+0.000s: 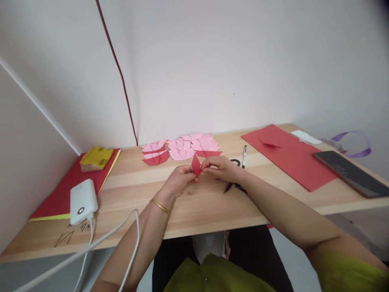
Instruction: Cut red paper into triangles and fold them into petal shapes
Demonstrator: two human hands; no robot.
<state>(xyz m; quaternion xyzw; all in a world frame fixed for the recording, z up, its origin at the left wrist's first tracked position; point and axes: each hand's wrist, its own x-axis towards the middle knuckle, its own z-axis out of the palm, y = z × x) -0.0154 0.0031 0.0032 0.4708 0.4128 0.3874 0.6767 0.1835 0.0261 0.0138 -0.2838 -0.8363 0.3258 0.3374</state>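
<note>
A small folded red paper piece [196, 164] is pinched between both my hands just above the wooden table [188, 202]. My left hand [179, 179], with a gold bangle at the wrist, closes its fingers on the paper's lower left edge. My right hand [221, 167] closes on its right side. Behind the hands lies a row of several folded pink and red paper shapes [182, 148]. Black scissors [234, 184] lie partly hidden under my right wrist.
A black-and-white pen [244, 155] lies beside a large red paper sheet [288, 156]. A dark phone [352, 173] rests at the right edge, with purple ribbon [354, 142] behind it. On the left are a white power bank [82, 200] with cables, red card and a yellow packet [96, 158].
</note>
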